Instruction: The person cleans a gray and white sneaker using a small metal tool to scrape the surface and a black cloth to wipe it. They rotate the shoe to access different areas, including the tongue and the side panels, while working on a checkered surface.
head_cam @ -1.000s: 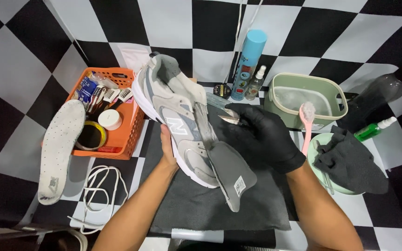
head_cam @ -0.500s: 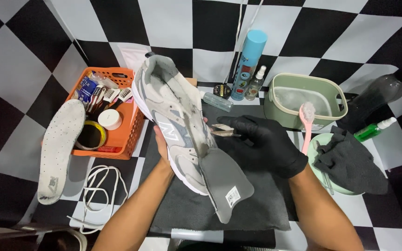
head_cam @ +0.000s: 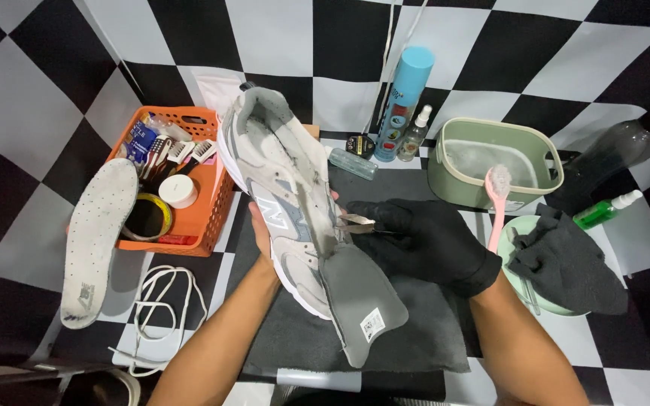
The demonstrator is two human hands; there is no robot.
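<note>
— Where is the grey sneaker (head_cam: 287, 203)?

— Held up over the dark mat (head_cam: 415, 331) on the desk, toe towards the wall, its long tongue (head_cam: 359, 301) pulled out and hanging towards the person. The bare left hand (head_cam: 261, 229) grips it from beneath, fingers wrapped around the sole side.

— And the other hand?

— The right hand (head_cam: 423, 240), in a black glove, is closed around a small metal tool (head_cam: 359, 222) whose tip touches the shoe's opening, just above the tongue.

— What lies around?

— To the left, an orange basket (head_cam: 205, 218) of brushes and tape, a white insole (head_cam: 95, 240) beside it, and white laces (head_cam: 163, 308) nearer the person. To the right, a green tub (head_cam: 490, 146) with a pink brush (head_cam: 498, 199) leaning on it, and a dark cloth (head_cam: 566, 259) draped over a bowl. A blue spray can (head_cam: 404, 101) stands at the wall.
</note>
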